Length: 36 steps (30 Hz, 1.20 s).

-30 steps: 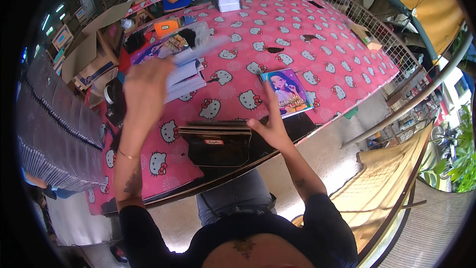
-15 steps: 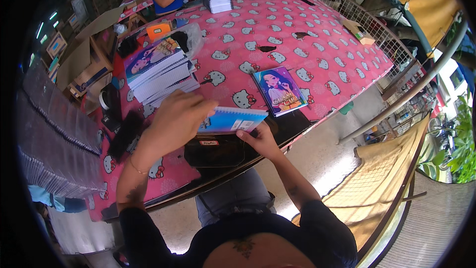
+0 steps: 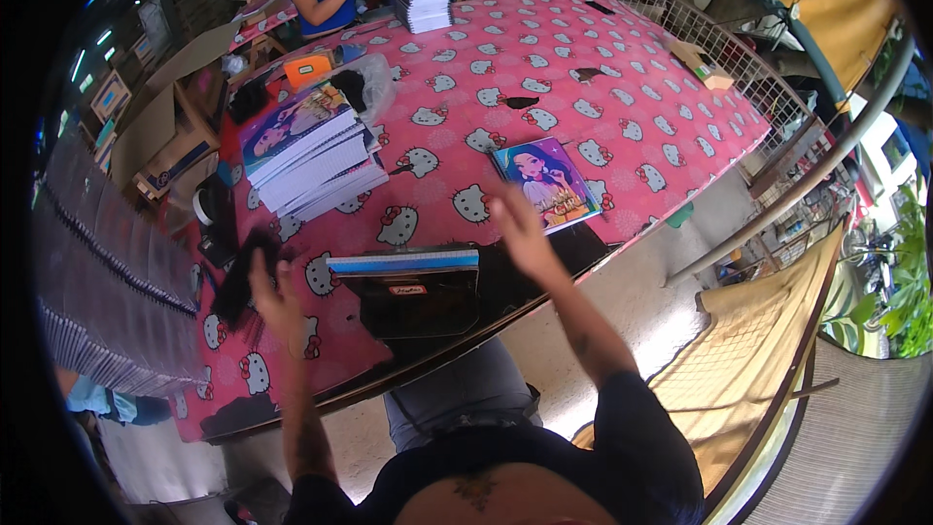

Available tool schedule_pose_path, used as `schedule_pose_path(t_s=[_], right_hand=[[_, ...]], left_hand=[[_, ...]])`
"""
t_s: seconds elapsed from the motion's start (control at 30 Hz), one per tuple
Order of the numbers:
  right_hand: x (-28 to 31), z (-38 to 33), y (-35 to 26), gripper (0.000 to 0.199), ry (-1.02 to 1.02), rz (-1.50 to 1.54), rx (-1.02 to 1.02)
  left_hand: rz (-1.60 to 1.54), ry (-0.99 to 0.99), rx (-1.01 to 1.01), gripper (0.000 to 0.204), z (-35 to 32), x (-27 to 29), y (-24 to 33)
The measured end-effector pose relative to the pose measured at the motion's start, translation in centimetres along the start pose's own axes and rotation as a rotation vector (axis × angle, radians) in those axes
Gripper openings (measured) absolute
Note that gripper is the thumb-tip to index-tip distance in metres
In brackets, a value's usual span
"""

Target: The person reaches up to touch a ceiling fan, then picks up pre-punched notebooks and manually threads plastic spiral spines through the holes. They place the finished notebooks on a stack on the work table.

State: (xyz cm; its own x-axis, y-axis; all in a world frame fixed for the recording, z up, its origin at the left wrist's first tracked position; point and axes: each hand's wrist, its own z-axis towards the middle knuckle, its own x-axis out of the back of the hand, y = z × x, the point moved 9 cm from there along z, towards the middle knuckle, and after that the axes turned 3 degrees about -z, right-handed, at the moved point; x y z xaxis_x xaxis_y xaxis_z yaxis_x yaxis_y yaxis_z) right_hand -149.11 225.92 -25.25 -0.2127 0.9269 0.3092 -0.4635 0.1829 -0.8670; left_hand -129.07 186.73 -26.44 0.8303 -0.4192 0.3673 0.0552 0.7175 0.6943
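Right hand (image 3: 527, 241) near notebook (image 3: 550, 179), purple-and-blue cover, long-haired figure, gold lettering

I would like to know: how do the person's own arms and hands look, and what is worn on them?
The sleeves are black and short. The left hand and right hand wear no gloves. A small dark, tattoo-like marking shows on the right forearm; the left forearm seems marked too, though less clearly.
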Motion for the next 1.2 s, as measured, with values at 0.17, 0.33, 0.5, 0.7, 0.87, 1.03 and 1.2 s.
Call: schedule_pose_path(t_s=[0.17, 0.33, 0.5, 0.7, 0.87, 1.03, 1.2], right_hand=[[2.7, 10.0, 7.3, 0.077, 0.01, -0.952, 0.032], [1.9, 11.7, 13.1, 0.079, -0.198, -1.126, -0.191], [2.2, 11.6, 13.3, 0.071, -0.164, -1.05, -0.131], [2.4, 10.3, 6.7, 0.072, 0.06, -0.97, -0.023], [-2.2, 0.7, -11.8, 0.05, -0.045, -0.363, 0.511], [-12.4, -5.7, -19.6, 0.039, -0.138, -0.543, 0.695], [-17.3, -1.9, -14.5, 0.023, -0.165, -0.675, 0.496]], left_hand=[[0.908, -0.247, 0.001, 0.038, 3.5, 3.0, -11.0], [0.881, -0.178, -0.189, 0.017, 2.4, 3.3, -10.8], [0.812, -0.187, -0.313, 0.017, 2.1, 2.5, -8.8], [0.692, -0.344, -0.255, 0.021, 1.7, 0.7, -8.6], [0.647, -0.287, -0.371, 0.025, 1.4, 0.2, -6.0], [0.76, -0.293, -0.436, 0.03, 1.3, -1.3, -5.1], [0.763, -0.215, -0.388, 0.03, 2.6, -0.3, -3.6]])
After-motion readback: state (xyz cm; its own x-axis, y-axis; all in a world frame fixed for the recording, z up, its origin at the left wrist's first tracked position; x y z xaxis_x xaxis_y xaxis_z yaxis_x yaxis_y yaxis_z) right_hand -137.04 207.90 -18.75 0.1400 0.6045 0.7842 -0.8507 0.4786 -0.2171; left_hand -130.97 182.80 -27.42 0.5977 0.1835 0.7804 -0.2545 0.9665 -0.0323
